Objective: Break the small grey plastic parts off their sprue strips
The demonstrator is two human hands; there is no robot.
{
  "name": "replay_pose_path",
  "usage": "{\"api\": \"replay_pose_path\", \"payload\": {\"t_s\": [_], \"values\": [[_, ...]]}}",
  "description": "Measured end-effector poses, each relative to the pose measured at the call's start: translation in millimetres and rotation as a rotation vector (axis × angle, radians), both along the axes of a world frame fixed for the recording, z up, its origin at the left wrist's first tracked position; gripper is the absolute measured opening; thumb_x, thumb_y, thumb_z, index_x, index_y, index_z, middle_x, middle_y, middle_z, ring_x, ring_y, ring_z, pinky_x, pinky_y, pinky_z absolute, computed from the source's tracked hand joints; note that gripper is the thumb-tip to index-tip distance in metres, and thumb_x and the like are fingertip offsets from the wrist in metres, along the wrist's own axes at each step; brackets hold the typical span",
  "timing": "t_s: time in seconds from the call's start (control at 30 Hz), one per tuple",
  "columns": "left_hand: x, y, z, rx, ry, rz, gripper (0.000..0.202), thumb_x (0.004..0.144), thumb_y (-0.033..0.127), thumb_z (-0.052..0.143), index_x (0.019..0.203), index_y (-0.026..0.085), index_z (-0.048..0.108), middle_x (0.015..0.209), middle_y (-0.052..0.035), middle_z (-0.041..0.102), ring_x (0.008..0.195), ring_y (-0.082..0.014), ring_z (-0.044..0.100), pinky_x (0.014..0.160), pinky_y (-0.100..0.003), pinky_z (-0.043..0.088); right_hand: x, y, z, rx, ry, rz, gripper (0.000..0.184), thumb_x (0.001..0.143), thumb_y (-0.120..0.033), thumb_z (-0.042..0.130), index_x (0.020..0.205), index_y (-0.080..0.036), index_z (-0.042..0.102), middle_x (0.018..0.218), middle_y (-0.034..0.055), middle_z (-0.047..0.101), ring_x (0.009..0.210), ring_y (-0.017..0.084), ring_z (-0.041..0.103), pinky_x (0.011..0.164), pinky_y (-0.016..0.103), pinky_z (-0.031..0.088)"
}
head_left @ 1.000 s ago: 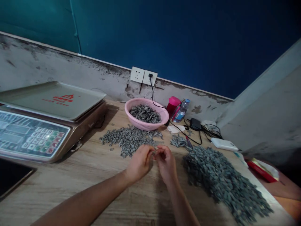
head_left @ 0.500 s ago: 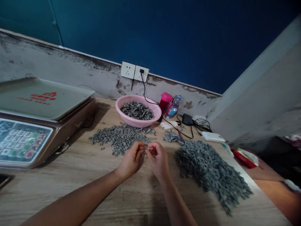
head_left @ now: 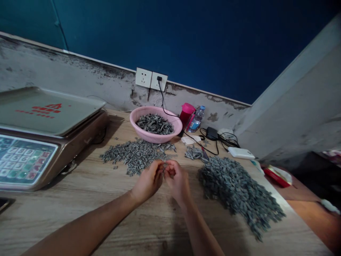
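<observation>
Just below the centre of the head view, your left hand (head_left: 147, 180) and right hand (head_left: 178, 181) meet over the wooden table (head_left: 87, 188); take that meeting point as the clock's hub. Thumb and forefinger of each hand are drawn together, seemingly pinched on a small grey piece (head_left: 164, 165) between them, though your fingers hide most of it. It sits at the hub, nearest the heap of little grey bits (head_left: 138, 156) at ten o'clock. The pink basket (head_left: 154, 138) of grey strips (head_left: 155, 124) is at twelve, the large dark-grey pile (head_left: 239, 192) between three and four, and the scale (head_left: 71, 137) towards nine.

Expect the piece to weigh almost nothing and, judging by the loose bits, to keep its shape; whether it is rubbery or brittle, you cannot tell from here. Its smallness makes it easy to drop, so your best hold is probably by opposite ends, with the pads flat and pressure gentle. Squeezing one corner could make it twist or spring away.
</observation>
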State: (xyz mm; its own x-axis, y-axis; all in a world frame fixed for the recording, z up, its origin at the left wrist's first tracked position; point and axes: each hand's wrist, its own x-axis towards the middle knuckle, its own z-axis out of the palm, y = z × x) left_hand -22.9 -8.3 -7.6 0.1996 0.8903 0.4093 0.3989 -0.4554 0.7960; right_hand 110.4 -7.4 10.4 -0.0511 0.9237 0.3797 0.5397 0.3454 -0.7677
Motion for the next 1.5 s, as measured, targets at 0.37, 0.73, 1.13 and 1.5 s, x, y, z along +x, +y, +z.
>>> {"api": "replay_pose_path", "payload": {"t_s": [0.37,0.73,1.13,1.5], "values": [[-0.8,-0.1,5.6,0.044,0.122,-0.031,0.023,0.087,0.019,0.036,0.109,0.018,0.044,0.095,-0.0081,0.062,0.085,-0.0185,0.061,0.074,-0.030,0.048,-2.4,-0.6,0.4,-0.083,0.064,-0.030,0.030,0.068,-0.015,0.051,0.097,-0.018,0.054,0.062,-0.0023,0.056,0.055,0.014,0.055,0.057,0.024,0.045],[-3.5,-0.2,7.4,0.099,0.202,-0.054,0.021,0.090,0.024,0.034,0.104,0.019,0.048,0.095,-0.0062,0.062,0.085,-0.0178,0.059,0.074,-0.029,0.046,2.6,0.8,-2.6,-0.073,0.088,0.071,0.038,0.073,-0.014,0.050,0.111,-0.018,0.049,0.070,0.0001,0.059,0.063,0.015,0.058,0.064,0.026,0.047],[-1.7,-1.6,6.0,0.148,0.267,-0.079,0.019,0.089,0.021,0.035,0.102,0.019,0.048,0.090,-0.0061,0.062,0.081,-0.0181,0.058,0.071,-0.029,0.045,4.2,1.4,-5.5,-0.114,0.034,0.051,0.036,0.067,-0.015,0.052,0.103,-0.017,0.053,0.066,-0.0006,0.058,0.062,0.015,0.057,0.064,0.027,0.046],[0.4,-4.0,-9.8,0.188,0.199,-0.059,0.030,0.082,0.013,0.042,0.112,0.019,0.044,0.100,-0.0065,0.061,0.089,-0.0175,0.057,0.077,-0.029,0.047,-9.9,-6.5,-1.1,-0.147,0.020,-0.080,0.033,0.063,-0.008,0.052,0.094,-0.019,0.057,0.066,-0.0009,0.057,0.060,0.014,0.056,0.060,0.024,0.045]]}}
